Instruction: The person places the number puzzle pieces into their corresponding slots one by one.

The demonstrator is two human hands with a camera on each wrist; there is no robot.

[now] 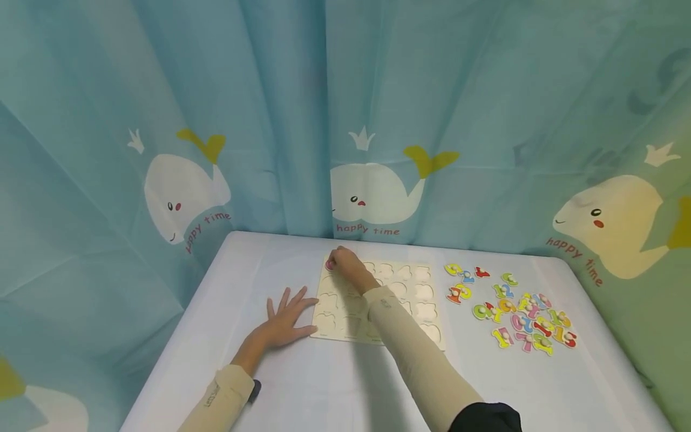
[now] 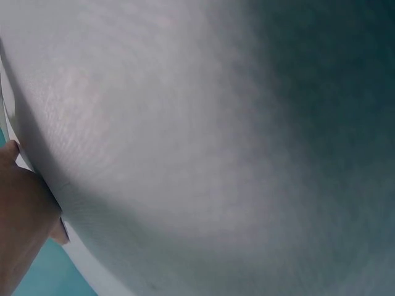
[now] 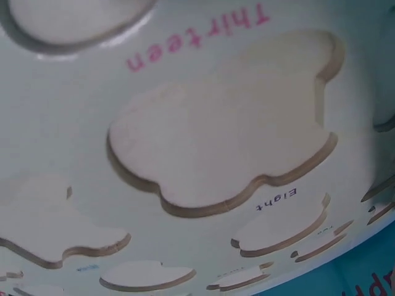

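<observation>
A pale wooden puzzle board (image 1: 341, 312) with number-shaped recesses lies on the white table. My right hand (image 1: 351, 269) is over its far left corner, fingers curled, pinching a small pink piece (image 1: 330, 264) at the board; the fingers hide part of it. In the right wrist view the board (image 3: 74, 111) fills the picture, with bare recesses and the printed words "Thirteen" and "Eight". Palm down, my left hand (image 1: 285, 321) rests beside the board's left edge with fingers spread, thumb and index finger touching that edge. The left wrist view shows only part of this hand (image 2: 24, 209).
Several colourful number pieces (image 1: 522, 324) with small knobs lie in a loose, partly overlapping group right of the board. A blue curtain (image 1: 291, 120) with whale prints hangs behind the table (image 1: 281, 390).
</observation>
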